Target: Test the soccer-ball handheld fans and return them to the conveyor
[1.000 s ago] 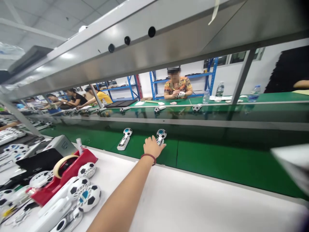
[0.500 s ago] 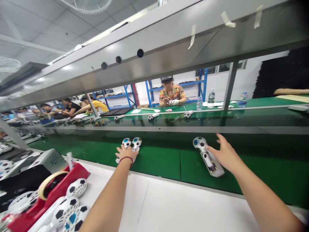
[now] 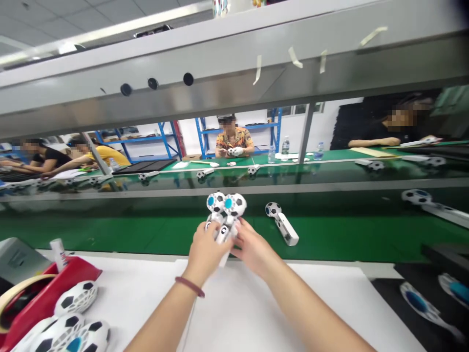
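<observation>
Two white handheld fans with football-patterned heads are held side by side over the near edge of the green belt. My left hand [image 3: 209, 249] is closed around the handles, the left fan [image 3: 215, 201] and the right fan [image 3: 235, 204] both pointing away from me. Against the right fan's handle, my right hand [image 3: 251, 244] has its fingers curled in; part of its grip is hidden. Another football-patterned fan [image 3: 287, 230] lies by itself on the belt, to the right of my hands.
Below the belt [image 3: 154, 234] is a white worktop [image 3: 293, 313]. A red tape dispenser [image 3: 78, 274] and several fan parts [image 3: 76, 297] stand at left; black trays [image 3: 399, 293] are at right. Co-workers sit across the line, under a long metal beam [image 3: 220, 98].
My left hand has raised the two fans off the belt. The right hand has left the separate fan and joined the left. The view has swung to the right.
</observation>
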